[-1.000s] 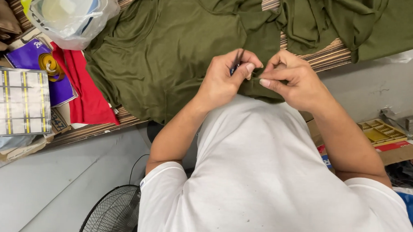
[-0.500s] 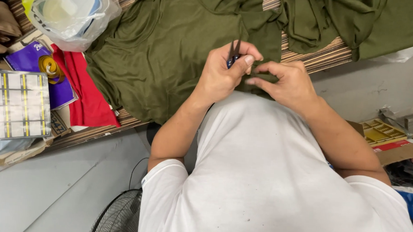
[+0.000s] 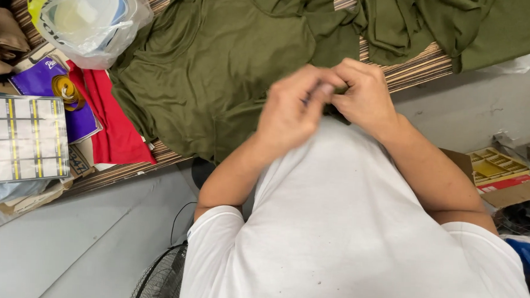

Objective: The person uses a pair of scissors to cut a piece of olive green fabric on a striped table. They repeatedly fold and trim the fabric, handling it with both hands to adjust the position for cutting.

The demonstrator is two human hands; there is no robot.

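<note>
Olive green cloth (image 3: 232, 65) lies across my brown-and-cream striped worktop (image 3: 423, 65). My shirt (image 3: 344, 228) is white. Beside them: red fabric (image 3: 116, 129), a purple packet (image 3: 44, 79), yellow tape (image 3: 64, 90), and a clear bag (image 3: 87, 19).

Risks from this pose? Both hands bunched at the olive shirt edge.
1. The left hand is motion-blurred and covers the right hand fingertips; whatever they pinch is hidden, so a slip may go unnoticed.
2. The olive shirt is rumpled and part hangs over the table edge; a tug might drag it off.
</note>
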